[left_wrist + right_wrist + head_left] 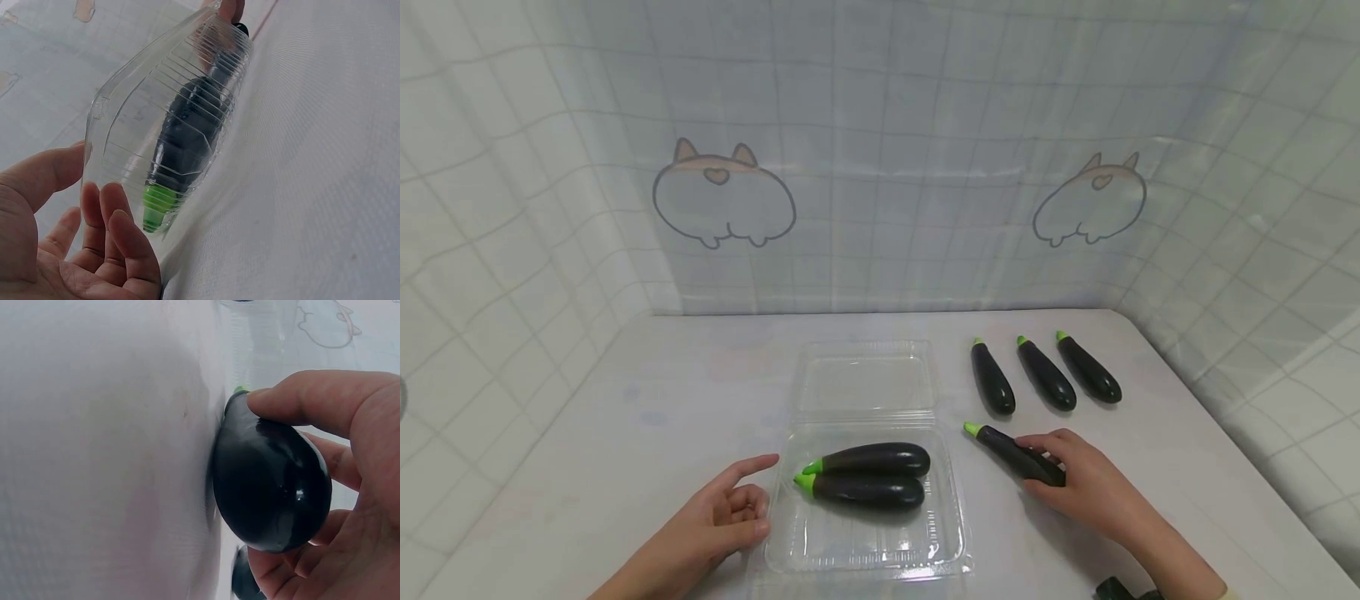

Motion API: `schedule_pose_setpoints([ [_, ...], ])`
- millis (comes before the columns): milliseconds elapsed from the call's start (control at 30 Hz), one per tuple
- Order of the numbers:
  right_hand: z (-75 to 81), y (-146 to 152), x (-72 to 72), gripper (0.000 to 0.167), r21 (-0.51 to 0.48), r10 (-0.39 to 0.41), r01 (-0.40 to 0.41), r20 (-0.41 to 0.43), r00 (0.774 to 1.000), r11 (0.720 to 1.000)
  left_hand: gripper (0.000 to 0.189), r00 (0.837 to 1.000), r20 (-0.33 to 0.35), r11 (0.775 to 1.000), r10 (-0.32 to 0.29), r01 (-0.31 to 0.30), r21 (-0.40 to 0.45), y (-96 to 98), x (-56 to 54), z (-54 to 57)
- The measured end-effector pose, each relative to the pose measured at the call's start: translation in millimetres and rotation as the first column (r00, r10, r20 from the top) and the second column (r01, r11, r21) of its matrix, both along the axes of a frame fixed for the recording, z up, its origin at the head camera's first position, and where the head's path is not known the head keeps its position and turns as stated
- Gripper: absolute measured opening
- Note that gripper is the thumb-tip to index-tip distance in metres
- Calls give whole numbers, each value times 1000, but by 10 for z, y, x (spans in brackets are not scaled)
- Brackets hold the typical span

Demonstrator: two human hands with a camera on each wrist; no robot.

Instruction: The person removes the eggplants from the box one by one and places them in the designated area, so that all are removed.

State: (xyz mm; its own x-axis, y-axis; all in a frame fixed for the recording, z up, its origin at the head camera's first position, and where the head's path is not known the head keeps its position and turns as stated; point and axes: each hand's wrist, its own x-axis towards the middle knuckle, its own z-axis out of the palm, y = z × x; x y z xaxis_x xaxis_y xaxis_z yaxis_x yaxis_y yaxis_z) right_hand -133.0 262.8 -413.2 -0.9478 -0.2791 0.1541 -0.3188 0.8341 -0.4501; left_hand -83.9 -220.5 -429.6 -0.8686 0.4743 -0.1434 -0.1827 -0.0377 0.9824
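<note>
My right hand (1093, 483) grips a dark eggplant (1000, 450) with a green stem. Its thumb and fingers lie on either side of the thick end. In the right wrist view this eggplant (272, 481) lies against or very close to the white table surface. A clear plastic clamshell box (820, 542) stands in the middle with its lid (865, 379) folded back. Inside it, two eggplants (876, 458) lie side by side, stems to the left. My left hand (726, 517) rests at the box's left edge, fingertips touching the clear wall, as the left wrist view shows.
Three more eggplants (1047, 373) lie in a row at the back right of the white table (700, 375). A black object (1116, 589) shows partly at the bottom edge near the right forearm. Checked curtains (910, 167) stand behind and at both sides.
</note>
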Motion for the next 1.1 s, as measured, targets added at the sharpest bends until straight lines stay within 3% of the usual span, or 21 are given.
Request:
schedule_pose_setpoints([
  [567,21,-10,42,45,-20,57,-57,6,998,998,73,1000,20,1000,-7,7,15,-6,-15,-10],
  [833,3,-2,50,45,6,60,-60,-50,997,998,73,999,33,1000,-6,5,7,-19,-22,-24],
  [1100,16,9,65,45,-17,70,-70,-37,997,997,71,999,42,1000,4,-3,-12,-14,-17,-10],
])
